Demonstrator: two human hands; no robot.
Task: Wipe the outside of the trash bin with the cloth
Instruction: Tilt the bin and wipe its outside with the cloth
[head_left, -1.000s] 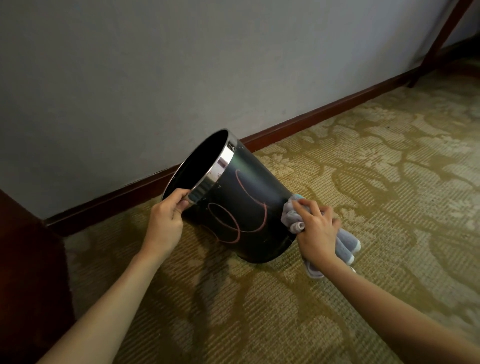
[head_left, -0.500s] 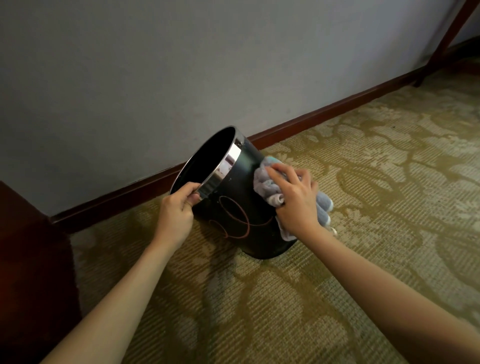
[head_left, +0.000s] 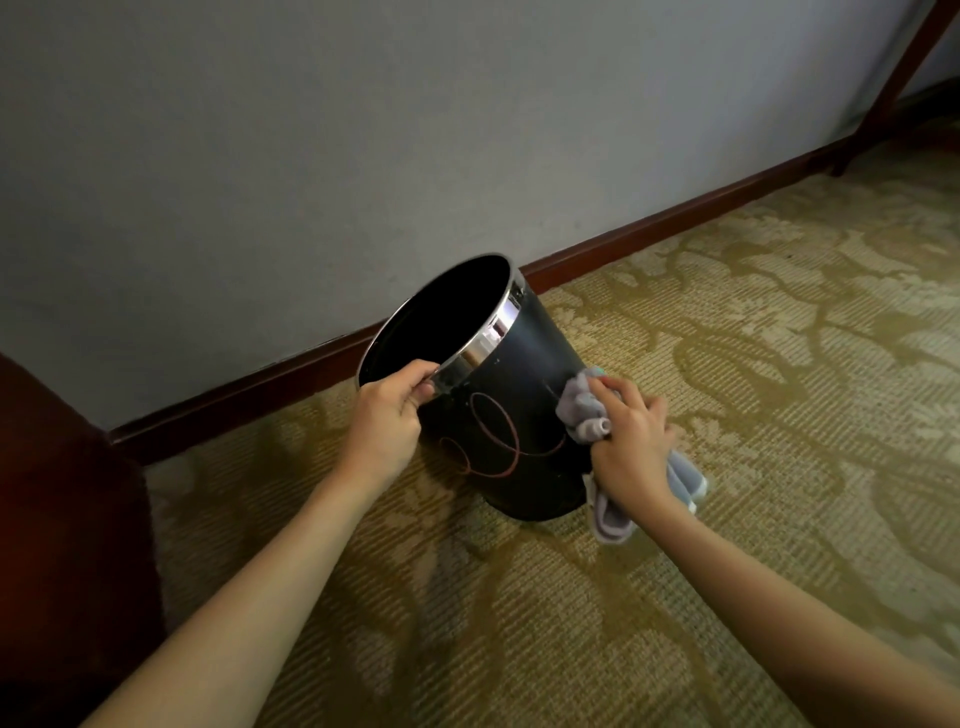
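A black trash bin (head_left: 524, 374) with a shiny metal rim and thin red loop lines on its side stands tilted on the carpet, its mouth turned up and to the left. My left hand (head_left: 387, 415) grips the near part of the rim, fingers curled over the edge. My right hand (head_left: 631, 439) holds a crumpled grey cloth (head_left: 579, 408) and presses it against the bin's right side, low on the wall. More of the cloth hangs below and behind that hand. The bin's far side is hidden.
A grey wall with a dark red baseboard (head_left: 675, 218) runs just behind the bin. Dark wooden furniture (head_left: 62, 519) stands at the left edge. A slanted wooden leg (head_left: 893, 83) rises at the top right. Patterned yellow-green carpet (head_left: 779, 364) spreads to the right and front.
My right hand has slid the cloth down the bin's side from near the rim toward the base. The left hand keeps its grip on the rim.
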